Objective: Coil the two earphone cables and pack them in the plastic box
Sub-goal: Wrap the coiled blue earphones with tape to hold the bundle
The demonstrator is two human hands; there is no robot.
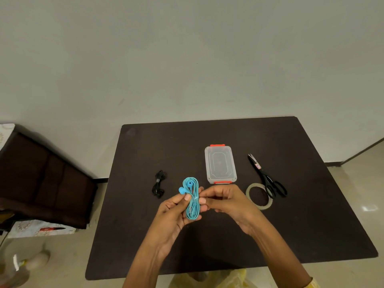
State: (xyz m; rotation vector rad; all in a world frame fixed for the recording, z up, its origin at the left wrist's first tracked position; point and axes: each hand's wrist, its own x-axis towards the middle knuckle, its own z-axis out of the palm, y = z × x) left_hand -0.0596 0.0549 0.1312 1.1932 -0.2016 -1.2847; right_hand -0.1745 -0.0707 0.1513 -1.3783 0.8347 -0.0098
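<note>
Gripping blue earphones (192,199) (both hands (172,213)) | scissors (268,179), tape (258,196) beside shut box (220,164)

Both hands (199,206) pinch coiled blue earphones (192,197); black earphones (159,184), closed box (220,164) on table (145,235).

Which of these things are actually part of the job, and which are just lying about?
Part of the job: blue earphones, held in both hands; black earphones, coiled on the table; plastic box, lid on.

Lying about: scissors; tape roll.

Two earphone cables: blue (192,199), black (159,183) left of plastic box (220,164). Right of box: one scissors (268,177), one tape roll (259,196).
</note>
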